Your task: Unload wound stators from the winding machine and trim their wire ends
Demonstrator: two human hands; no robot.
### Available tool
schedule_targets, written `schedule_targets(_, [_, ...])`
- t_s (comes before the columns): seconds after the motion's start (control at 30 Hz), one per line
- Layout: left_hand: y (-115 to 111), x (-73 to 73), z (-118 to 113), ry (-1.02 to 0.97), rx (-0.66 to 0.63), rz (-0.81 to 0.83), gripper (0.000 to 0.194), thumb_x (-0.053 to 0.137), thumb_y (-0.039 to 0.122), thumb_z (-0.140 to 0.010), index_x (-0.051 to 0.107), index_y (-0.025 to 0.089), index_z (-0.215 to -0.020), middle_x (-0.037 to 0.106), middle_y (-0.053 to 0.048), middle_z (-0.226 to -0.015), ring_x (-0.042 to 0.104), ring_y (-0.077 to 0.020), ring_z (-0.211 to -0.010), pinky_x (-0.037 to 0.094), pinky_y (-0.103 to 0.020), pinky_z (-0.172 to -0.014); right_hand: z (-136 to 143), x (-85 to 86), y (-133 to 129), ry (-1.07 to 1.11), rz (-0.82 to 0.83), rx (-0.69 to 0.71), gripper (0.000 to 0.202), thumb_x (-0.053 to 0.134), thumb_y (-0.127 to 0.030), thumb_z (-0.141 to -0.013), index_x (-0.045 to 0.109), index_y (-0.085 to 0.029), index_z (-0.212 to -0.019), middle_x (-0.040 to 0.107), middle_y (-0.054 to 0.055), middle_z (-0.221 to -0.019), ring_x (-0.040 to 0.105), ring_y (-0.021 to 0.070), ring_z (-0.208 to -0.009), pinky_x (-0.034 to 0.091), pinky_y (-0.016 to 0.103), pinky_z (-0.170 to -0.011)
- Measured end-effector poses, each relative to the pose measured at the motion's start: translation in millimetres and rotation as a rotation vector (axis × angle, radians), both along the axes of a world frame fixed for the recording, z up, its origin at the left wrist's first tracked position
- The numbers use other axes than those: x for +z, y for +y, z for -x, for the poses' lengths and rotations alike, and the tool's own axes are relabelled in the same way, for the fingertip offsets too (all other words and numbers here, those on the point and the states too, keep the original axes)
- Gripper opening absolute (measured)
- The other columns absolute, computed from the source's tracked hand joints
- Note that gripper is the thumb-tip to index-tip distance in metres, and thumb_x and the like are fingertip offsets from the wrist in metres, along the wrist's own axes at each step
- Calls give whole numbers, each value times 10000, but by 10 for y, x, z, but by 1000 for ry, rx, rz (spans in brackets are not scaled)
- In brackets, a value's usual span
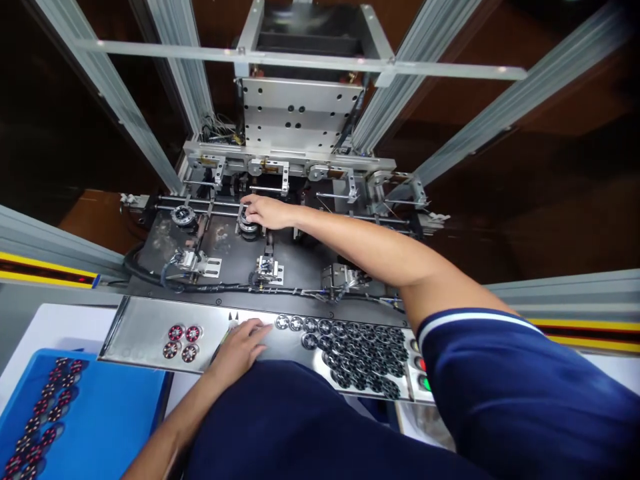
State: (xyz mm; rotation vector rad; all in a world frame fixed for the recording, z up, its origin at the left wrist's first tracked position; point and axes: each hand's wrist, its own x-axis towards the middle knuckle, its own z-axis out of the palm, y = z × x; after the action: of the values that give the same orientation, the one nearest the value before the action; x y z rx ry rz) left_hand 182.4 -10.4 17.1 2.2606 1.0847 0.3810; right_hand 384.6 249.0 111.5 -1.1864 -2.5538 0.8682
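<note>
My right hand [267,212] reaches into the machine, its fingers curled down onto a round part [249,227] at the second fixture from the left. The fingers hide some of that part. My left hand [241,348] rests on the metal shelf [135,327], fingers stretched out and apart. Beside it lies a pair of pliers [233,320], jaws pointing away and handles partly under the hand. Many small black spoked discs [367,347] lie to the right of my left hand. To its left are several red-and-black discs [193,333].
Another round fixture [183,216] stands at the machine's left. Small metal clamps [269,268] and a black cable [300,291] run along its front. A blue tray [110,407] holds more red-and-black discs. Red and green buttons [424,383] are at right. A clear bar [310,61] crosses above.
</note>
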Motion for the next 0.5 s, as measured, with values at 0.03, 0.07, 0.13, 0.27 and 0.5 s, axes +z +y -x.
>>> schedule_targets(0.03, [13, -62, -28, 38, -39, 4, 444, 679, 146, -839, 635, 270, -1264, 684, -81, -1174, 691, -225, -1016, 573, -381, -908, 1, -73, 53, -18, 2, -5, 175, 547, -70, -905, 716, -102, -872, 518, 149, -1460, 538, 251, -1306, 383, 393, -1130])
schedule_targets(0.07, [21, -108, -51, 75, -71, 7, 483, 684, 129, -829, 620, 284, -1282, 668, -78, -1190, 686, -225, -1012, 570, -387, -904, 0, -132, 81, -36, 3, -7, 171, 551, -77, -907, 718, -104, -883, 510, 146, -1468, 541, 246, -1304, 381, 378, -1131])
schedule_targets(0.13, [26, -164, -82, 143, -122, 12, 535, 682, 110, -822, 590, 310, -1310, 636, -74, -1227, 671, -230, -1027, 560, -399, -905, -3, -199, 88, -63, 7, -5, 177, 545, -97, -920, 722, -92, -920, 484, 158, -1490, 539, 245, -1308, 382, 357, -1127])
schedule_targets(0.27, [32, -206, -114, 246, -188, 5, 551, 662, 112, -838, 547, 299, -1342, 593, -97, -1277, 634, -258, -1089, 532, -419, -936, -11, -188, 56, -103, 11, -2, 197, 534, -107, -934, 727, -70, -944, 469, 176, -1503, 533, 251, -1316, 389, 331, -1116])
schedule_targets(0.5, [60, -236, -166, 339, -237, -48, 489, 626, 168, -888, 528, 283, -1352, 590, -104, -1284, 617, -267, -1110, 518, -435, -952, 32, -130, 13, -177, 0, -50, 198, 528, -119, -958, 724, -100, -937, 572, 121, -1422, 599, 210, -1234, 423, 287, -1072])
